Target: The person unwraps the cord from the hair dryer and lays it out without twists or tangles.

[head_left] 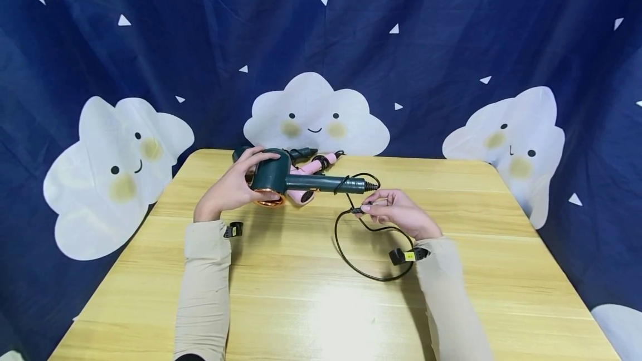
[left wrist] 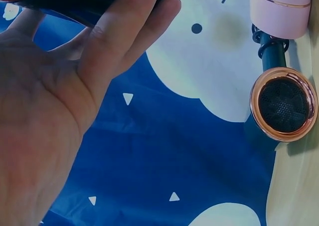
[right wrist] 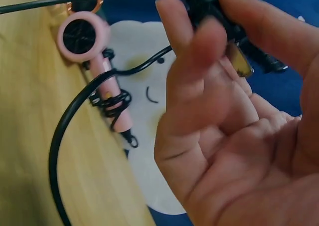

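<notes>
My left hand [head_left: 228, 188] grips the head of a dark green hair dryer [head_left: 326, 184] with a copper-coloured rim, fingers across the top and thumb low by the rim. The dryer lies level over the table, its handle pointing right. From the handle's end runs a black cord [right wrist: 53, 156], looped once round the handle and hanging in a wide loop. My right hand [head_left: 398, 211] pinches a dark, blurred part of the cord between thumb and fingers. A brass-coloured piece [right wrist: 240, 61] shows there in the right wrist view.
Behind the held dryer lies a pink hair dryer [head_left: 317, 167], cord wrapped round its handle. Another dark green hair dryer [left wrist: 284, 104] with a copper-coloured rim lies beyond it. The wooden table [head_left: 301, 294] ends at a blue curtain [head_left: 281, 27] with white clouds.
</notes>
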The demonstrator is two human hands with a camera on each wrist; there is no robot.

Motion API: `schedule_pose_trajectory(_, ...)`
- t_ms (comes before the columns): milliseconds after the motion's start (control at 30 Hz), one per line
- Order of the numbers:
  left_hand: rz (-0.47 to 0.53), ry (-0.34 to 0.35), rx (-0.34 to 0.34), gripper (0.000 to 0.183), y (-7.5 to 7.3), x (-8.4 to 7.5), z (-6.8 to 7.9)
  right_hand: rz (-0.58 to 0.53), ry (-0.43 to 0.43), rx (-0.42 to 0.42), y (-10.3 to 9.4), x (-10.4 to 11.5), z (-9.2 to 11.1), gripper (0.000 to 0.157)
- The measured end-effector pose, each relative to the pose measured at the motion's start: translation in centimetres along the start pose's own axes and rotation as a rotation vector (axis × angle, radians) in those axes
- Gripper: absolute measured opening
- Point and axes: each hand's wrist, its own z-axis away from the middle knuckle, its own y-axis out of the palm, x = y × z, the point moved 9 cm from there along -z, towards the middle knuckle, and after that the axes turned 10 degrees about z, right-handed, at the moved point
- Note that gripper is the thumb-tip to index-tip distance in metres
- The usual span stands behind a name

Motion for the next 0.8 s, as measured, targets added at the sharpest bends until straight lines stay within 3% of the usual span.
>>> schedule_pose_trajectory(200, 0.007, 0.028, 0.013, 0.086, 0.3, -0.3, 0.0, -0.046, 0.049, -0.034, -0.1, -1.4, -0.9, 0.022)
schedule_pose_trajectory(400, 0.011, 0.031, 0.028, 0.086, 0.5, -0.4, 0.0, -0.095, 0.104, -0.085, -0.3, -2.1, -1.1, 0.016)
schedule_pose_trajectory(800, -0.006, 0.044, 0.052, 0.084, 0.8, -1.0, 0.2, -0.112, 0.133, -0.179, -0.8, -2.8, -1.4, 0.013)
